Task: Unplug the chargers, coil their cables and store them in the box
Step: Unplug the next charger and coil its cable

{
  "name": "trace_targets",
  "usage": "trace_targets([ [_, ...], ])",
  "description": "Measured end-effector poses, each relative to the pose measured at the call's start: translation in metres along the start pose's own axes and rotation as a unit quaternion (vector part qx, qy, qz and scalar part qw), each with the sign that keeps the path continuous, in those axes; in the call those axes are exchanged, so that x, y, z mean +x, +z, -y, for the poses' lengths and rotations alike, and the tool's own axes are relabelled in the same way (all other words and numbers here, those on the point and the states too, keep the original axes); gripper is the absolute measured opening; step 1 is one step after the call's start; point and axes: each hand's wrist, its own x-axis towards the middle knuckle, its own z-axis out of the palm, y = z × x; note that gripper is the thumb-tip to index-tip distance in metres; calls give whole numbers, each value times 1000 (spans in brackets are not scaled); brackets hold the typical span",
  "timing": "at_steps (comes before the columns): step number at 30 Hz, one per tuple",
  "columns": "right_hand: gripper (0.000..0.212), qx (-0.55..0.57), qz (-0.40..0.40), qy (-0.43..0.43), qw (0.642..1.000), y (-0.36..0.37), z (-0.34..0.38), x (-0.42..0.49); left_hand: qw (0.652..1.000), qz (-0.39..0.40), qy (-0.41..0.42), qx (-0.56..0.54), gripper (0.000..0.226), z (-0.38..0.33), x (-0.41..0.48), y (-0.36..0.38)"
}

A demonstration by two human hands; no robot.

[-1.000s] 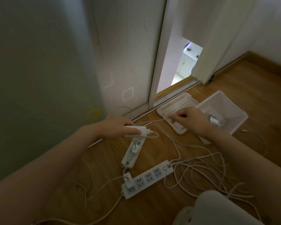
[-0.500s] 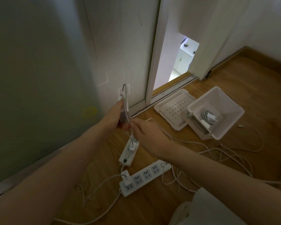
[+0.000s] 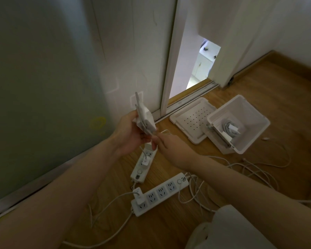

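Note:
My left hand (image 3: 128,132) holds a white charger (image 3: 145,118) upright above the floor, with cable loops wound around it. My right hand (image 3: 166,143) pinches that charger's white cable (image 3: 152,134) just below it. Under the hands lies a small white power strip (image 3: 143,163) with a small charger (image 3: 145,162) plugged in. A longer power strip (image 3: 160,194) in front carries another plugged charger (image 3: 138,194) at its left end. The open white box (image 3: 241,121) at the right holds a coiled charger (image 3: 231,131).
The box's perforated lid (image 3: 191,119) lies flat beside the box. Loose white cables (image 3: 241,169) sprawl over the wooden floor (image 3: 276,97) at the right. A sliding door frame (image 3: 171,56) and wall stand behind. A white cloth-covered shape (image 3: 228,229) fills the bottom right.
My left hand lifted the charger from floor level and turned it upright. My right hand came over from the lid to the cable below the charger. More cable is wound on.

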Motion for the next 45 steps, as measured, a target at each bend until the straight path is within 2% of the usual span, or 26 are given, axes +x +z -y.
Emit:
trace_targets([
  [3,43,-35,31,23,999,1,-14,-4,999,27,28,-5,43,-4,-1,-1],
  [7,39,-25,43,85,995,-13,-35,-11,984,168,18,59,40,-21,-15,-3],
  [9,37,-21,29,114,993,-25,-47,-10,963,224,1,154,45,-30,-24,-7],
  [11,41,-15,20,141,990,-35,-54,-10,914,243,-13,326,39,-42,-31,-7],
  [14,38,-23,27,143,989,-46,-57,-13,823,222,-76,517,35,-50,-28,-6],
  [17,38,-13,3,115,993,-54,-54,-14,746,171,-45,642,58,-44,-18,-22],
  [20,31,16,-42,87,995,-59,-39,-15,722,47,-15,690,57,-37,-10,-50],
  [23,29,33,-74,72,994,-56,-16,-14,747,-45,-3,664,59,-29,-3,-65],
  [26,28,58,-71,55,994,-41,6,-11,758,-87,-21,646,63,-24,0,-62],
  [27,28,70,-66,47,994,-35,12,-11,779,-97,-16,619,61,-23,0,-57],
  [30,29,92,-52,13,994,-20,28,-11,920,-133,-22,369,45,-20,-3,-36],
  [33,30,113,-29,-9,993,-10,35,-12,983,-100,-36,151,40,-18,2,-24],
  [36,29,106,0,-10,994,-3,30,-13,996,-77,-49,-8,39,-23,2,-12],
  [42,27,53,-45,4,998,-10,2,-10,997,-18,-56,-42,45,-27,-6,-6],
  [45,26,32,-29,18,999,-13,-8,-9,996,23,-52,-73,45,-27,-10,0],
])
